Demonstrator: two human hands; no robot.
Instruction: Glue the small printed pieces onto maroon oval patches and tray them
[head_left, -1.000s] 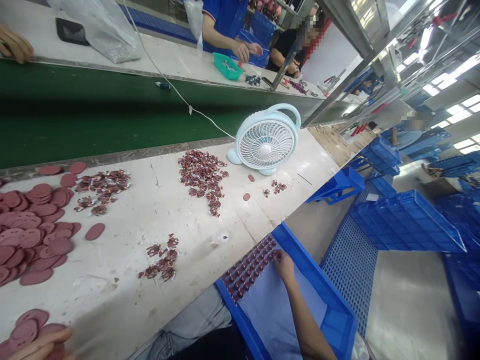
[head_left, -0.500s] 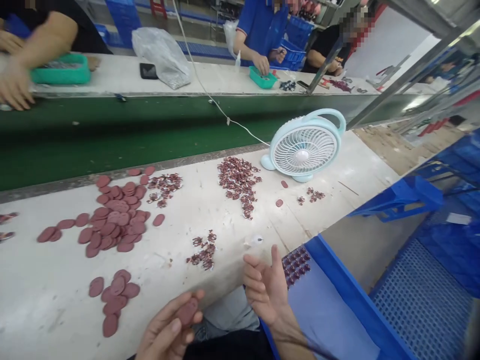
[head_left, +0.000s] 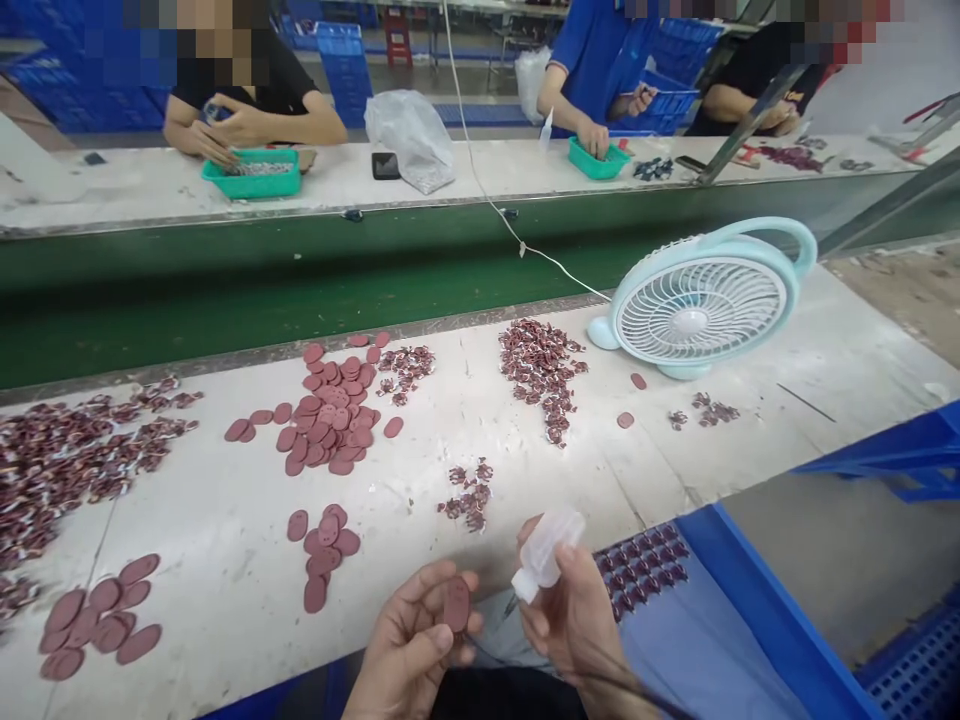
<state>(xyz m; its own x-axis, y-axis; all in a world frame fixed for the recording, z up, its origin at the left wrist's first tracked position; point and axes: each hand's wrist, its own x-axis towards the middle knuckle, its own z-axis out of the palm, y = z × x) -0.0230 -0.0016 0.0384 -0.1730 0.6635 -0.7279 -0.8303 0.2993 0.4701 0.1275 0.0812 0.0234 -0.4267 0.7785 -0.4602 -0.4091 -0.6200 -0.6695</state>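
Between the thumb and fingers of my left hand (head_left: 420, 635) is a reddish-brown oval disc (head_left: 457, 604), its flat face turned up. My right hand (head_left: 574, 610) grips a small translucent squeeze bottle (head_left: 551, 548), whose white cap and thin dark tip point down toward the disc without touching it. A small group of matching oval discs (head_left: 324, 555) lies on the table left of my hands. Just beyond them is a little cluster of small dark red parts (head_left: 469, 497). Right of my right hand, rows of dark red pieces (head_left: 641, 568) sit in a blue crate (head_left: 780, 620).
Larger piles of oval discs (head_left: 330, 415) and dark red parts (head_left: 540, 365) spread over the white table (head_left: 225, 520). A light-blue fan (head_left: 697, 310) stands at the back right, its white cord running across the green belt (head_left: 375, 265). Co-workers sit opposite with green trays (head_left: 251, 185).
My right hand, open before, now holds the squeeze bottle. My left hand keeps the disc, now turned more upright. The view has swung left, showing more piles there.
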